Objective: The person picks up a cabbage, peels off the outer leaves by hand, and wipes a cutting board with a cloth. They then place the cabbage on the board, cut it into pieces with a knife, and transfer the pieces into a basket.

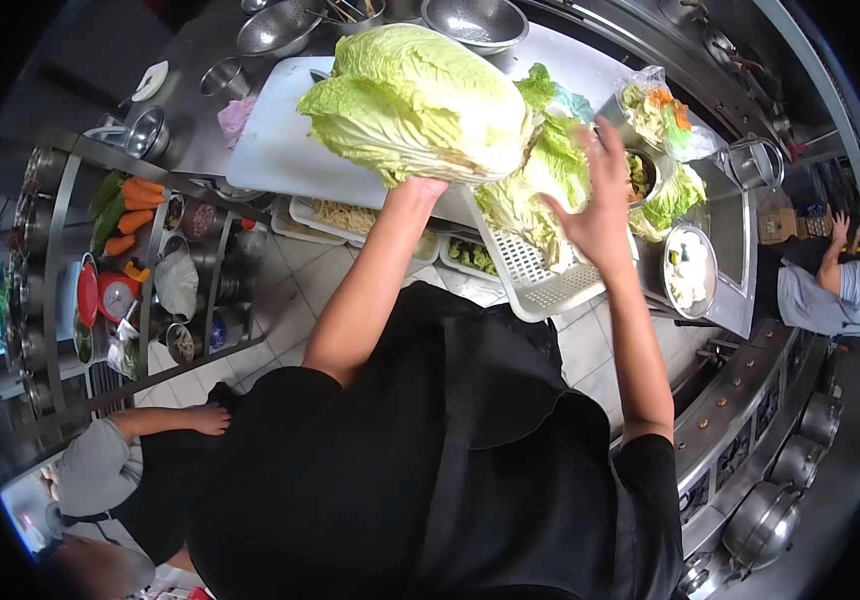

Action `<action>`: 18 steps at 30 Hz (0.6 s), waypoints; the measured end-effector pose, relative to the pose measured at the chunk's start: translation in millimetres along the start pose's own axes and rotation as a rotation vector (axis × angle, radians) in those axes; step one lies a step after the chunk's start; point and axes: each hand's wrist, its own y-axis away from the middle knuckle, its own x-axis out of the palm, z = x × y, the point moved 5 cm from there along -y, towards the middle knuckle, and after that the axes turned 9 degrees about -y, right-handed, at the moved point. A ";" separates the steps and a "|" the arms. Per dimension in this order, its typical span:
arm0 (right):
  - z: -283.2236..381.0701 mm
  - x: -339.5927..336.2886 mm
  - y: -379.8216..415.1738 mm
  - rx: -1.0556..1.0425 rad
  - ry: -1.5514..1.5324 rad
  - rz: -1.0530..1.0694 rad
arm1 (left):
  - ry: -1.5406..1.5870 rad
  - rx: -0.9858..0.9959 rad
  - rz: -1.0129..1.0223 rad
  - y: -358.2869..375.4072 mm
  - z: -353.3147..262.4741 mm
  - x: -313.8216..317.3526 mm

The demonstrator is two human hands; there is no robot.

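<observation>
Cabbage (420, 100), a big pale green head, sits in the upper middle of the frame, gripped from beneath by your left hand (422, 187), most of which is hidden behind it. It is over the right part of the white cutting board (275, 135). Your right hand (605, 205), just right of the upper middle, is released, its fingers spread beside the loose leaves (555, 185); the view makes it hard to say whether they touch. Those leaves lie in and over the white perforated basket (535, 303) below the head. To the right of your right hand, you have a bowl of white pieces (690, 272). One co-worker (830, 290) is at the right edge, another (100, 465) at lower left.
</observation>
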 end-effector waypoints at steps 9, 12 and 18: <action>56.4 -1.0 -49.0 -0.350 -0.190 -0.197 | 0.135 -0.019 0.220 -15.2 -11.8 71.6; 47.5 -11.6 -47.7 -0.515 -0.365 -0.273 | -0.011 -0.017 0.242 -14.6 -11.6 67.4; 10.9 -10.7 -58.4 -0.207 -1.119 -0.807 | 0.259 -0.029 -0.023 -14.5 -1.5 88.9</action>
